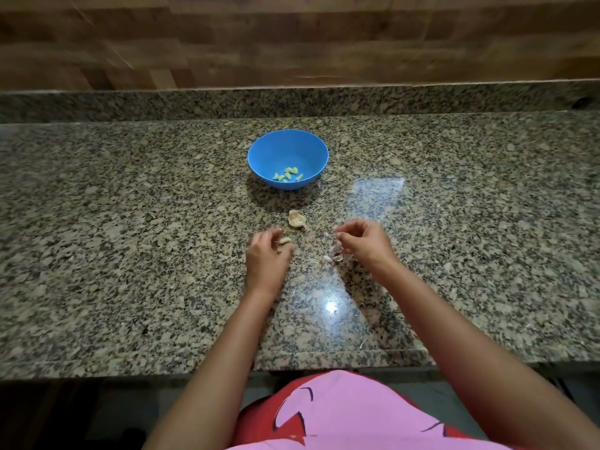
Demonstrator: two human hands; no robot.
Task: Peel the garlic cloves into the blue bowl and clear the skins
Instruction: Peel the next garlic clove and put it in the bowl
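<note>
In the left hand (268,254), clove (285,240) crosswise

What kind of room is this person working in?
Most likely a home kitchen. There is a speckled granite counter with a raised back ledge below a wood-look wall. A blue bowl holds peeled garlic cloves, and garlic skins lie on the counter.

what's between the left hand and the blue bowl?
Head view: a garlic bulb husk on otherwise bare granite counter, nearer the left hand than the blue bowl.
</note>
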